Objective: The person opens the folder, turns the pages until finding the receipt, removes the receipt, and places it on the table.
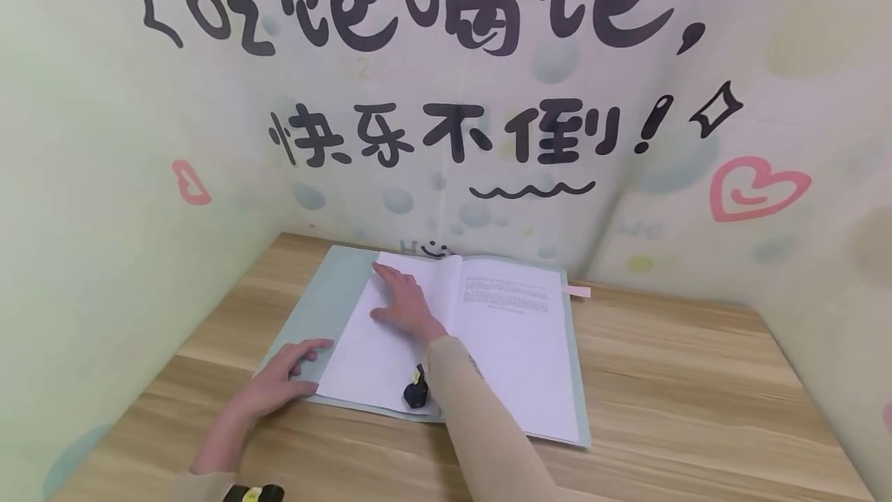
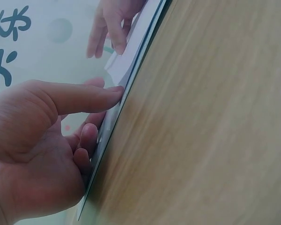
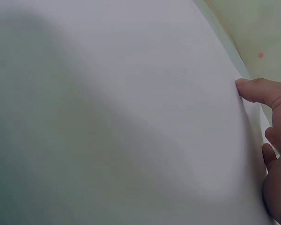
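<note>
A document folder with a pale blue cover [image 1: 327, 308] lies spread on the table, its white sheets turned to both sides. The left page [image 1: 362, 362] looks blank; the right page [image 1: 516, 362] carries printed lines near its top. My right hand [image 1: 404, 300] rests on the upper part of the left page, fingers extended toward its outer edge. In the right wrist view its thumb [image 3: 253, 89] touches the sheet's edge. Lower down, my left hand [image 1: 279, 378] lies over the cover's left part with loosely bent fingers, its thumb [image 2: 103, 97] at the bottom edge by the page corner.
The wood-grain table [image 1: 669, 393] extends on both sides of the folder. A pink tab [image 1: 578, 291] sticks out at its right edge. Behind stands a pale wall [image 1: 446, 208] with black lettering. A black wrist device [image 1: 416, 392] overlaps the left page.
</note>
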`<state>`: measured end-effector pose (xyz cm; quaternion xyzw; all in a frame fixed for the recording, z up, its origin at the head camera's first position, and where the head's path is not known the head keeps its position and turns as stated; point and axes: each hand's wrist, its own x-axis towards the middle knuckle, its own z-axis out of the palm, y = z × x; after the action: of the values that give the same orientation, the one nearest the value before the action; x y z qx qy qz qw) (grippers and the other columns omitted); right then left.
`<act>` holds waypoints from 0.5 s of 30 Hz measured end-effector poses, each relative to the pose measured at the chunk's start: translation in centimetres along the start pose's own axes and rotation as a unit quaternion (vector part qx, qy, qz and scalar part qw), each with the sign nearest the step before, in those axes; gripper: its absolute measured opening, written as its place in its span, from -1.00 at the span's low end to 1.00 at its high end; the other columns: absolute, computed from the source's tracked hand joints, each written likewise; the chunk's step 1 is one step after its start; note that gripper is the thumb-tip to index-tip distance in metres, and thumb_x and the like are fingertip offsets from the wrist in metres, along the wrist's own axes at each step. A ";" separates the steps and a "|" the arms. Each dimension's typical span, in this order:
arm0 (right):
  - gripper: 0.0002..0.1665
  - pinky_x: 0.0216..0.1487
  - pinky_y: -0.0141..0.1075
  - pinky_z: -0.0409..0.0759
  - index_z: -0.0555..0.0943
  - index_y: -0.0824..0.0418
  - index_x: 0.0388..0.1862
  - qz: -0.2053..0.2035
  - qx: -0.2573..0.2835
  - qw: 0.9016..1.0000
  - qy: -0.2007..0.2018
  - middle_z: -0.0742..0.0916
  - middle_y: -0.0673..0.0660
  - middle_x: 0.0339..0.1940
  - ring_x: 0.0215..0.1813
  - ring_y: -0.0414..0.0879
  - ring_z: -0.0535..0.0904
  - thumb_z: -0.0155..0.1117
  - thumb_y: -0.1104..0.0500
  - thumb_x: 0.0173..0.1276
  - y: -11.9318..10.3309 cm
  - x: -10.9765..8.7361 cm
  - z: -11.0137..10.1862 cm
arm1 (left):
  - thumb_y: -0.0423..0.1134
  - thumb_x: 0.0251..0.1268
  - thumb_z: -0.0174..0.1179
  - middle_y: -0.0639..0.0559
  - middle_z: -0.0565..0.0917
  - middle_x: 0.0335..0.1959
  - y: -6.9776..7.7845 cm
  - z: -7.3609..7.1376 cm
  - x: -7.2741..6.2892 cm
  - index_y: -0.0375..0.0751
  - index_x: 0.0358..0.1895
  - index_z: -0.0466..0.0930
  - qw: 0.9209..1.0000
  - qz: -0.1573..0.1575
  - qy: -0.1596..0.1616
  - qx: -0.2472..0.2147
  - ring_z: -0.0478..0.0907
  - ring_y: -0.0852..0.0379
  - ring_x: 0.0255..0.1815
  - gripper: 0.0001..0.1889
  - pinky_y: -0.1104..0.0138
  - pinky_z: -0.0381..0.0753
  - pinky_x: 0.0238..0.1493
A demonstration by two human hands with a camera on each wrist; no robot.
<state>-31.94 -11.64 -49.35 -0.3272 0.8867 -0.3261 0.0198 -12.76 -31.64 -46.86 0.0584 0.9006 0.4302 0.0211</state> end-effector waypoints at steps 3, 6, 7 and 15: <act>-0.01 0.43 -0.03 0.28 0.20 -0.06 0.56 -0.007 -0.013 1.000 0.000 0.37 -0.01 0.55 0.44 0.08 0.32 0.45 0.07 0.19 0.1 0.0 0.1 | -0.35 0.01 0.33 -0.22 0.47 0.03 0.0 0.0 0.0 -0.21 0.27 0.48 1.000 0.004 0.001 0.003 0.28 0.04 -0.13 -0.38 0.33 0.30 -0.18; -0.13 0.39 -0.03 0.30 0.30 -0.09 0.51 -0.012 -0.022 1.000 -0.003 0.43 -0.02 0.50 0.42 0.07 0.35 0.43 0.06 0.22 0.2 -0.1 0.2 | -0.34 0.04 0.32 -0.22 0.48 0.07 0.1 0.0 0.0 -0.21 0.22 0.54 1.000 0.003 -0.003 0.008 0.29 0.04 -0.09 -0.44 0.31 0.33 -0.14; -0.17 0.38 -0.02 0.31 0.34 -0.09 0.48 -0.013 -0.024 1.000 -0.005 0.45 -0.02 0.49 0.41 0.07 0.36 0.42 0.06 0.24 0.2 -0.1 0.2 | -0.35 0.05 0.31 -0.23 0.48 0.08 0.1 0.0 0.0 -0.21 0.21 0.56 1.000 0.000 -0.006 0.008 0.29 0.04 -0.08 -0.46 0.30 0.33 -0.13; -0.54 0.41 -0.01 0.25 0.63 -0.09 0.21 -0.006 -0.026 0.999 -0.024 0.60 -0.06 0.33 0.43 0.02 0.35 0.35 0.04 0.32 0.3 -0.2 0.3 | -0.38 0.00 0.21 -0.26 0.40 0.12 0.6 -0.1 0.1 -0.12 0.22 0.59 0.998 -0.054 -0.021 0.015 0.26 -0.01 -0.07 -0.43 0.24 0.30 -0.11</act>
<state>-31.88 -11.53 -49.82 -0.3408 0.8920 -0.2953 0.0305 -12.85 -31.33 -46.36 0.0191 0.9082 0.4135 0.0618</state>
